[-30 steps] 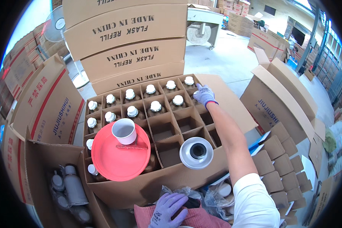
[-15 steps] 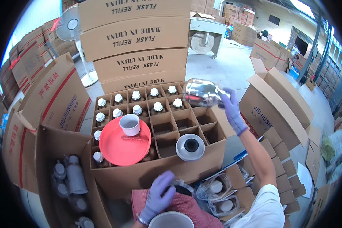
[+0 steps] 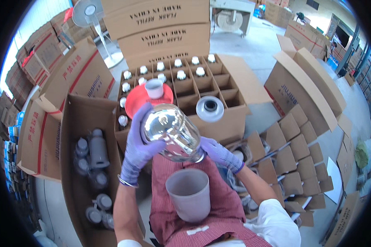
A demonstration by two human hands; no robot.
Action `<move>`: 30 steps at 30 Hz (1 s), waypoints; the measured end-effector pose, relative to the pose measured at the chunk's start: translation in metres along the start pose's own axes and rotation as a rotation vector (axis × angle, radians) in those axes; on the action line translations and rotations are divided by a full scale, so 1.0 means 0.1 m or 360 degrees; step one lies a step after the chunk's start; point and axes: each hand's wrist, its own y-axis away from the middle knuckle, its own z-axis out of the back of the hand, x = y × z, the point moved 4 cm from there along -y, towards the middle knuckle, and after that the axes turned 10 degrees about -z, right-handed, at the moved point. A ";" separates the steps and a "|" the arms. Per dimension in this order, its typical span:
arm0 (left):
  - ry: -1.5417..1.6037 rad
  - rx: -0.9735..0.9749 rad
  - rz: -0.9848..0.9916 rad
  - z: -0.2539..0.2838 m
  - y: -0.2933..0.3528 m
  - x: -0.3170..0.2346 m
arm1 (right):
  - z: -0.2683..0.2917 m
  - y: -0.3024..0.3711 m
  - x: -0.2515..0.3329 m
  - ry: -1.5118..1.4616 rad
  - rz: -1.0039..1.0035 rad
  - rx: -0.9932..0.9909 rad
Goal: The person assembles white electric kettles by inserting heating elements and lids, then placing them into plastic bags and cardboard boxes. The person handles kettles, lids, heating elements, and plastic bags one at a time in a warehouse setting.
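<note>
A shiny silver glass flask liner (image 3: 173, 131) is held tilted in front of me, its narrow neck toward the lower right. My left hand (image 3: 137, 144), in a purple glove, wraps round its rounded bottom end. At the neck, the gloved fingers of my right hand (image 3: 221, 155) are closed. Below it, a grey open-topped plastic flask casing (image 3: 189, 187) stands on my lap, on a red striped apron (image 3: 163, 187). Beyond the liner, a red plate (image 3: 132, 102) carrying a grey cup (image 3: 154, 89) rests on a divided carton (image 3: 228, 129), beside a pale round collar piece with a black ring (image 3: 204, 117).
Several white-capped flasks (image 3: 181, 75) stand in the divided carton's cells. At left an open carton (image 3: 72, 142) holds grey flask parts (image 3: 98, 152). Right of me are cardboard dividers (image 3: 286, 166) with wrapped items. A fan (image 3: 88, 14) and stacked cartons stand farther back.
My right hand has brought the liner from above the carton's right side down toward me. My left hand has risen from my lap and taken hold of it. The view has tilted down.
</note>
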 end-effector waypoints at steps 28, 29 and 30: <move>-0.0291 0.0701 0.0541 0.15 1.67 0.94 | -0.82 0.82 1.00 0.0608 0.1452 0.0371; -0.0264 0.0690 0.0544 0.09 1.66 0.98 | -0.81 0.83 1.02 0.0617 0.1465 0.0308; -0.0232 0.0659 0.0552 0.05 1.67 1.05 | -0.81 0.84 1.03 0.0631 0.1473 0.0245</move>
